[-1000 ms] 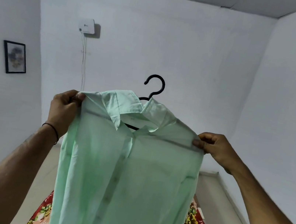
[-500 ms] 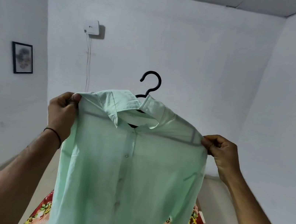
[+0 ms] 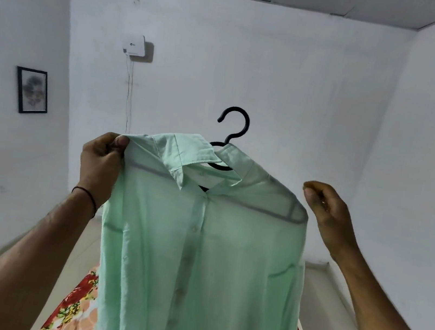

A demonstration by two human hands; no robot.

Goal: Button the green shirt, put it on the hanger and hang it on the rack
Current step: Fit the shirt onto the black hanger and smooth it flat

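The pale green shirt [image 3: 197, 247] hangs buttoned on a black hanger [image 3: 233, 127], held up in front of me. The hanger's hook sticks up above the collar, and its arms show as dark lines through the thin cloth. My left hand [image 3: 101, 163] pinches the shirt's left shoulder between thumb and fingers. My right hand [image 3: 326, 210] hovers just right of the other shoulder, fingers curled, a small gap between it and the cloth. No rack is in view.
White walls enclose the room. A white box [image 3: 134, 47] with dangling wires is mounted on the far wall. Two framed pictures [image 3: 32, 91] hang on the left wall. A red floral cloth [image 3: 68, 309] lies below the shirt.
My right hand has let go of the shirt's right shoulder and drawn slightly away. The shirt and hanger have shifted a little rightward while my left hand keeps its hold.
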